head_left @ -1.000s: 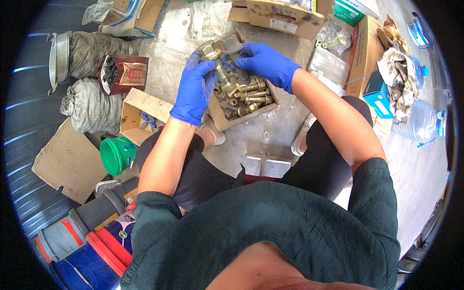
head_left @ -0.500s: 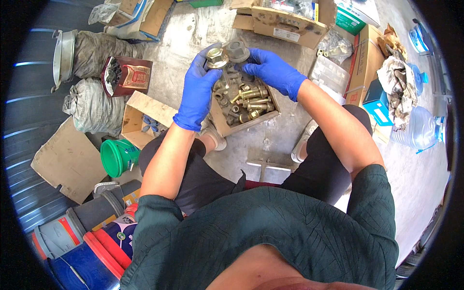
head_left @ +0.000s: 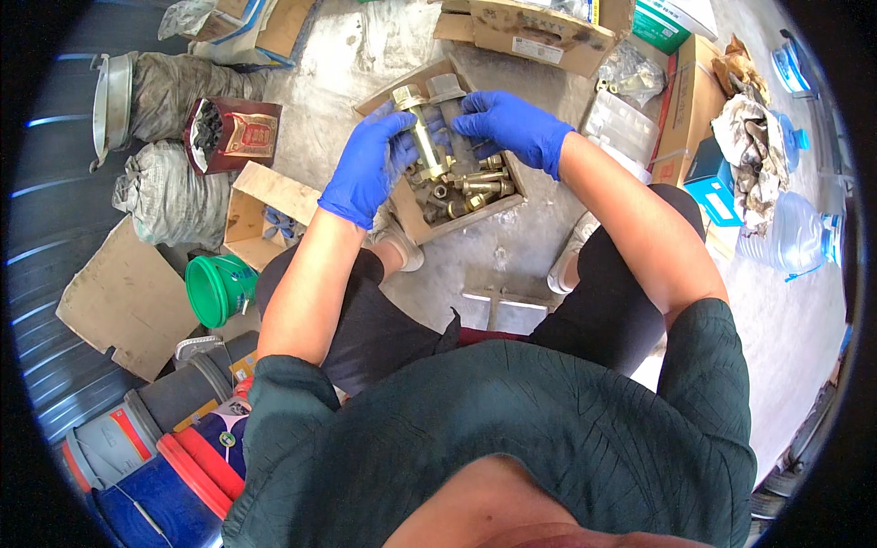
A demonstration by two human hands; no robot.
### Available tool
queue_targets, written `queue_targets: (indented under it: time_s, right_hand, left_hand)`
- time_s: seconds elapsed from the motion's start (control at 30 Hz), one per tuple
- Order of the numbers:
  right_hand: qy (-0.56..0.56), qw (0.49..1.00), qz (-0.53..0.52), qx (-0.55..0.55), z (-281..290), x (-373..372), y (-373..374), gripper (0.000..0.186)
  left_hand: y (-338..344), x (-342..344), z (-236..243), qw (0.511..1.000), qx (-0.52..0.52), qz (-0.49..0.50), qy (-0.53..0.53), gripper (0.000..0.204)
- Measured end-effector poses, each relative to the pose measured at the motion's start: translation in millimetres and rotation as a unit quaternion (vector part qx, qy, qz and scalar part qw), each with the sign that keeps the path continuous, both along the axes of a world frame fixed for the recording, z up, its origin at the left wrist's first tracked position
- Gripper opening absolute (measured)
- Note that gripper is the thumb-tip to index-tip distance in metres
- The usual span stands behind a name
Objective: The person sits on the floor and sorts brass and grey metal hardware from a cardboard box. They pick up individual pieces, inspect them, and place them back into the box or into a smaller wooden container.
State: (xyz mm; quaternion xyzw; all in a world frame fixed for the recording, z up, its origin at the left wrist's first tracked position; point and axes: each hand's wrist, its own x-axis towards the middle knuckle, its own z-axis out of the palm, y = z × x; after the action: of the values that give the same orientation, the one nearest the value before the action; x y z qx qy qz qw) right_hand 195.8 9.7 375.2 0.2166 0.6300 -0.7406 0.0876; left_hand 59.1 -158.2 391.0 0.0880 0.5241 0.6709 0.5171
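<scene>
My left hand [head_left: 361, 164], in a blue glove, is closed on a long yellowish flanged hex bolt [head_left: 421, 137], held head up with its shank showing. My right hand [head_left: 516, 132], gloved alike, grips a dull grey bolt [head_left: 446, 89] just beside it; the two heads are side by side. Under both hands lies an open cardboard box [head_left: 411, 208] holding several yellow bolts [head_left: 484, 186] and loose nuts.
A small box [head_left: 251, 237], a green bucket [head_left: 212, 292], sacks [head_left: 174, 196], a cardboard sheet [head_left: 123, 292] and pails [head_left: 132, 493] stand left. More boxes [head_left: 525, 41] lie beyond the bolts. A clear plastic case [head_left: 617, 128] and water jugs [head_left: 786, 233] are right.
Both hands stay over the box with the bolts. The bolts tipped so their heads faced the camera half a second ago; now they have swung back to show their shanks again.
</scene>
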Motion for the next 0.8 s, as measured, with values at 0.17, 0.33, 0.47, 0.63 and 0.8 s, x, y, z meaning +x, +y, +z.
queue_targets:
  time_s: [0.17, 0.33, 0.47, 0.63, 0.8]
  right_hand:
    - [0.003, 1.000, 0.001, -0.011, -5.4, -1.6, 0.8, 0.029]
    - [-0.003, 1.000, 0.002, 0.004, -5.0, -1.6, 1.0, 0.028]
    - [-0.003, 1.000, 0.004, 0.016, -5.5, -2.1, -0.4, 0.028]
    - [0.027, 0.999, -0.020, 0.035, -7.7, -9.0, -0.4, 0.024]
    - [0.054, 0.973, -0.041, 0.220, -7.0, -13.2, -4.6, 0.031]
  left_hand:
    - [-1.2, -5.1, -8.6, 1.000, 0.000, -0.001, -0.003, 0.045]
    - [0.3, -1.9, -5.9, 1.000, 0.012, -0.003, -0.011, 0.045]
    - [0.0, -2.4, -9.4, 1.000, 0.001, 0.007, -0.015, 0.044]
    - [2.6, -7.2, -8.2, 1.000, 0.016, 0.013, -0.024, 0.037]
    - [7.5, -0.9, -13.4, 0.999, 0.030, -0.008, -0.005, 0.030]
